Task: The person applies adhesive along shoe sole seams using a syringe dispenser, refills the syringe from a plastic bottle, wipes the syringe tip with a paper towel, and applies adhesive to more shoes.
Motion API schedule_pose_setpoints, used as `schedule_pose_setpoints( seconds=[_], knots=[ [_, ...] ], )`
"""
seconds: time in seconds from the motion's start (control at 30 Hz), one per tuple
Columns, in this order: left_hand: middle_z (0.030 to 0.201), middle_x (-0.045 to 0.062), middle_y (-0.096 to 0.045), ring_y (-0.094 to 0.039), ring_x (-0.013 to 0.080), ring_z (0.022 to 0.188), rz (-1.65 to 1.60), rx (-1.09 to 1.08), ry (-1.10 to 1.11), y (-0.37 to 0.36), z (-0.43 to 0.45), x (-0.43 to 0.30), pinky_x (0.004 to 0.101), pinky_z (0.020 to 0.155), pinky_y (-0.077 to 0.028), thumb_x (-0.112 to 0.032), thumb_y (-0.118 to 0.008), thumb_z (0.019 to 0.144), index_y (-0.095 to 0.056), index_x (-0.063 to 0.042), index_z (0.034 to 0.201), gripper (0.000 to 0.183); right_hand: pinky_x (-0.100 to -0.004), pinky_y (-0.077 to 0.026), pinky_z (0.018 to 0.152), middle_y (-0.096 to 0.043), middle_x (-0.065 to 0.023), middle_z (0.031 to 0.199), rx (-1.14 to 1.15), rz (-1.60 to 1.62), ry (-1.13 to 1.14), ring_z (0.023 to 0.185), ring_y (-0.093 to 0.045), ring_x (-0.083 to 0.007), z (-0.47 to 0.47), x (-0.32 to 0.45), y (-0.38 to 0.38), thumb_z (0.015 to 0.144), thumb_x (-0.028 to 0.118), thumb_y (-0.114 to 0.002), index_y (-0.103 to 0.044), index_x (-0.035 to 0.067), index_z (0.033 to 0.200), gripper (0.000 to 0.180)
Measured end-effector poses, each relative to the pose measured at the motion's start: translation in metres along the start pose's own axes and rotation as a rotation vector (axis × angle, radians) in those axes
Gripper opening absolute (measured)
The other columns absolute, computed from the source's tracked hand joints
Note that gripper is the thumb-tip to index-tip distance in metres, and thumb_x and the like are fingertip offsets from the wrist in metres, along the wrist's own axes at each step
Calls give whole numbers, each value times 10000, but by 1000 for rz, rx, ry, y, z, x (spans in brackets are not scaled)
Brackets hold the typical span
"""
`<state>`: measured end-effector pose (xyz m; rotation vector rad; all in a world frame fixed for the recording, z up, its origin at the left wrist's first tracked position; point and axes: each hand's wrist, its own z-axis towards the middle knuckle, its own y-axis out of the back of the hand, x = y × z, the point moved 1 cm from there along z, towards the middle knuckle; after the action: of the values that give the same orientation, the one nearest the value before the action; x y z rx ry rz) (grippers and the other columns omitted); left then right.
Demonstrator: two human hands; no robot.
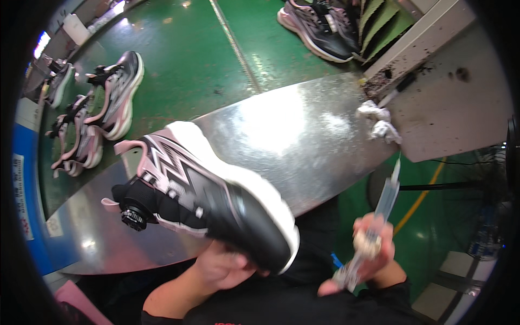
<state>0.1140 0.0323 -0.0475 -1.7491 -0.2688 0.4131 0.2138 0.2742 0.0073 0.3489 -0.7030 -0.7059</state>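
Note:
A black and pink sneaker point(215, 195) with a white midsole is tilted in front of me, its toe towards the lower right. My left hand point(225, 266) grips it from beneath near the forefoot; some of the fingers are hidden by the shoe. A round black dial point(134, 218) sits on its tongue. Off to the right, my right hand point(375, 252) holds a clear plastic syringe point(387, 199) with its thin tip pointing up. The thumb is down by the plunger end, and this hand is slightly blurred.
Under the shoe lies a shiny metal work plate point(260, 118) beside a green conveyor belt point(183, 53). Several similar sneakers point(122, 95) stand on the belt at left, with a pair point(317, 30) at top right. Crumpled white tissue point(380, 122) and a pen point(397, 90) lie at the plate's right end.

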Motion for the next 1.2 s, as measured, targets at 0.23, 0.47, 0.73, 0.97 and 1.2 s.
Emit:
schedule_pose_setpoints(
  seconds=[0.23, 0.47, 0.73, 0.97, 1.2],
  knots=[
    [1262, 220, -529, -555, 324, 1152, 286, -489, -258, -26, -74, -30, 423, 1005, -436, -16, -689, 608, -321, 59, 1373, 851, -412, -420, 880, -447, -207, 1176, 131, -33, -162, 1022, -486, -325, 12, -91, -27, 621, 446, -853, -301, -28, 1318, 1007],
    [1183, 153, -571, -600, 264, 1049, 609, -217, -308, -36, 101, -107, 402, 910, -502, -117, -591, 859, -412, 36, 1297, 497, -399, -419, 876, -428, -206, 1169, 121, -69, -263, 995, -489, -312, 10, -106, -42, 572, 488, -862, -285, -41, 1322, 1083],
    [1066, 219, -583, -633, 332, 968, 869, -374, -295, -28, 174, -146, 393, 817, -544, -115, -552, 914, -469, 56, 1165, 315, -410, -425, 864, -451, -205, 1150, 135, -64, -327, 972, -499, -333, 14, -110, -43, 576, 566, -824, -302, -47, 1316, 1094],
    [1051, 86, -475, -555, 227, 996, 1078, -746, -1045, 47, -40, -245, 320, 859, -463, -67, -494, 933, -324, -42, 1282, 389, -398, -436, 778, -527, -154, 1046, 55, -72, -224, 865, -532, -297, 36, -109, -35, 620, 528, -811, -357, -16, 1289, 975],
    [1340, 116, -477, -473, 212, 1208, 1479, -890, -1023, 53, 3, -300, 309, 1019, -371, -24, -679, 816, -357, -10, 1395, 663, -389, -451, 771, -523, -154, 1028, 34, -117, -214, 860, -530, -299, 31, -107, -36, 651, 498, -794, -384, -11, 1274, 902]
  ],
)
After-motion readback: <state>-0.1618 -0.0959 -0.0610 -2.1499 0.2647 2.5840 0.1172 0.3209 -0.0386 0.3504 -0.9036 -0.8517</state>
